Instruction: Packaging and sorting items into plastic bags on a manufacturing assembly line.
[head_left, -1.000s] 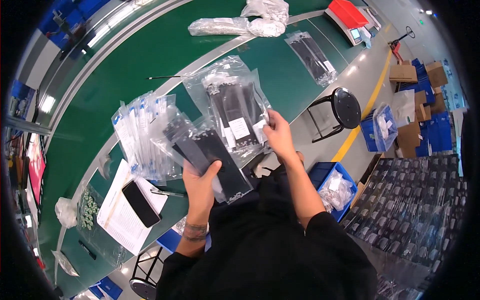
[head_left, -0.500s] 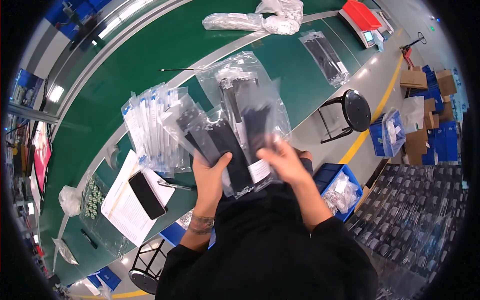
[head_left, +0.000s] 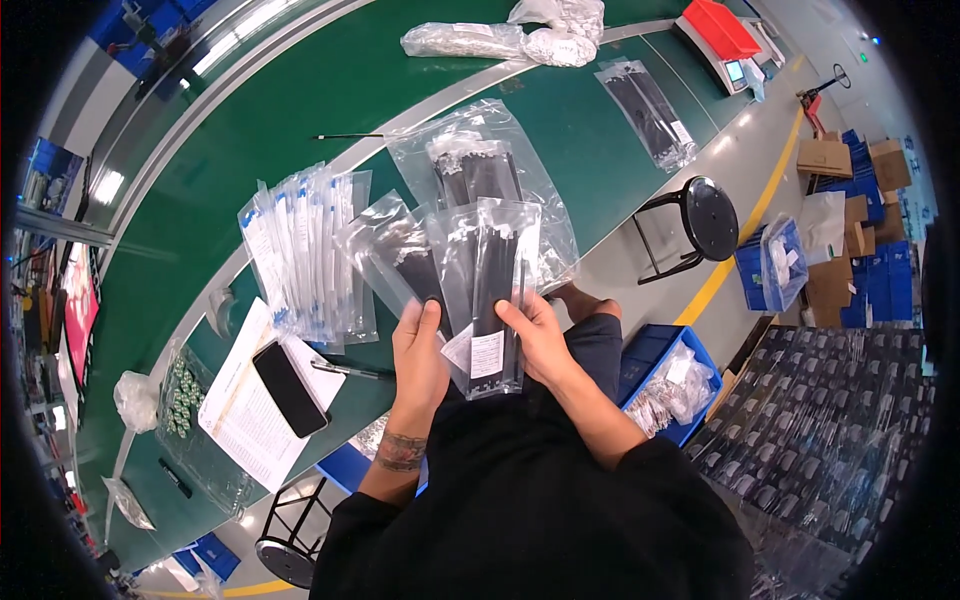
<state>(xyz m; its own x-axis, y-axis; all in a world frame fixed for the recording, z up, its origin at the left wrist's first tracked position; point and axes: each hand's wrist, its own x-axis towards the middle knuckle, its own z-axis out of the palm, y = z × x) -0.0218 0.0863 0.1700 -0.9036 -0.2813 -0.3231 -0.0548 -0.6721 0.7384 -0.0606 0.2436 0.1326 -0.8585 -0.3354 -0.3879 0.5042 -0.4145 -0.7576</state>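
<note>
My left hand (head_left: 420, 355) is closed on a clear plastic bag of long black strips (head_left: 412, 262), its thumb pressed on the front. Overlapping it on the right, a labelled bag of black strips (head_left: 490, 275) is pinched by my right hand (head_left: 538, 340), thumb over its face. The strips resemble cable ties. Both bags are above the table edge, close to my body. Just beyond them lies a larger clear bag (head_left: 545, 185) with more black strips (head_left: 470, 178) in it. To the left, a row of clear bags with blue-ended contents (head_left: 310, 255) rests on the table.
A phone (head_left: 290, 390) and a pen (head_left: 345, 369) lie on a printed sheet (head_left: 245, 425) at left. Another black-strip bag (head_left: 647, 112) and a scale with a red tray (head_left: 722, 30) are farther right. A stool (head_left: 710, 218) and blue bin (head_left: 640, 378) stand beside the table.
The right-hand bag, blurred before, is now still and upright, with its label facing up. It has come nearer my body and overlaps the left-hand bag.
</note>
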